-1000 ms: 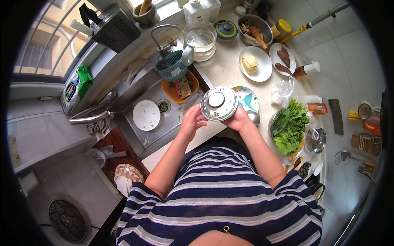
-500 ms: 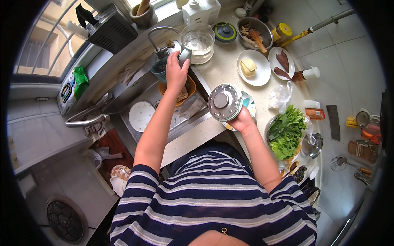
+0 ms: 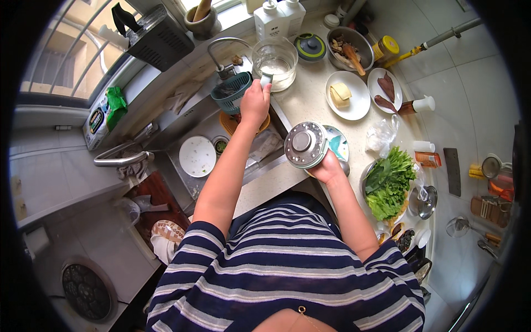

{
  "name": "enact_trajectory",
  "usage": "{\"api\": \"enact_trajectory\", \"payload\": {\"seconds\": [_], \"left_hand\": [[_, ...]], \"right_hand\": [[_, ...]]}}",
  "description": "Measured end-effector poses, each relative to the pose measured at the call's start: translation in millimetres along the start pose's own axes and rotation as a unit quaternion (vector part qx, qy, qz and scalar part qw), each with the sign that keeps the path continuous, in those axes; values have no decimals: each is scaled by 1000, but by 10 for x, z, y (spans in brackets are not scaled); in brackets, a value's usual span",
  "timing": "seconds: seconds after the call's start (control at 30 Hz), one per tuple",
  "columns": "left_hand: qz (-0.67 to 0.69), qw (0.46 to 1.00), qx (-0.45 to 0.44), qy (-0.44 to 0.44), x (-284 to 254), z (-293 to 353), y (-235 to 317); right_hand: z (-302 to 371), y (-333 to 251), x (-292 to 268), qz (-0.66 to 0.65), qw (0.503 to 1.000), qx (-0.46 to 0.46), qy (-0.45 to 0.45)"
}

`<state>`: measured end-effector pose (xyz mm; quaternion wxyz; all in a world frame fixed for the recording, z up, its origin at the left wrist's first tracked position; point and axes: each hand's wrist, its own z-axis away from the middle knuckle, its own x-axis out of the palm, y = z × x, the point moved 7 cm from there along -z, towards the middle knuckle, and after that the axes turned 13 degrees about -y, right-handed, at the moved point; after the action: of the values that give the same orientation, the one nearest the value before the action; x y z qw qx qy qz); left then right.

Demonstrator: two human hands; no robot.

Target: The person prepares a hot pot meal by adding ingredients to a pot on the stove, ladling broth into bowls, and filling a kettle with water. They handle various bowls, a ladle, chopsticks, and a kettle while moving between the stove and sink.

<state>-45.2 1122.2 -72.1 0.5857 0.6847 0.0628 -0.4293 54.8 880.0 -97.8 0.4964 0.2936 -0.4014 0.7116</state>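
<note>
My left hand reaches forward and grips the handle of a clear glass jug standing on the counter beside the sink. My right hand holds a round grey chopper lid tilted on edge over the counter, its top facing me. A curved tap and a teal strainer basket are just left of the jug. A small patterned plate lies under the lid.
The sink holds a white plate and an orange bowl. On the counter: a white plate with butter, a plate of brown pieces, a metal bowl, leafy greens, white soap bottles.
My left hand let go of the lid and stretched forward to the jug's handle. The lid stayed in my right hand alone and tilted up.
</note>
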Motion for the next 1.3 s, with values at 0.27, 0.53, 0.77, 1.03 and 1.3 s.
{"api": "enact_trajectory", "payload": {"seconds": [0.27,0.53,0.77,1.03,1.3], "left_hand": [[-29,1000,-6,7,12,9,-17],[-13,1000,-2,8,3,5,-26],[137,990,35,18,-187,-51,-101],[-284,956,60,31,-558,-745,-617],[-523,845,104,-39,-266,-1279,-701]], "right_hand": [[-17,39,176,20,1000,9,-4],[39,128,149,22,999,24,5],[52,123,-22,10,1000,11,17],[-57,-47,62,99,993,-58,31],[-198,-191,265,125,990,-62,30]]}}
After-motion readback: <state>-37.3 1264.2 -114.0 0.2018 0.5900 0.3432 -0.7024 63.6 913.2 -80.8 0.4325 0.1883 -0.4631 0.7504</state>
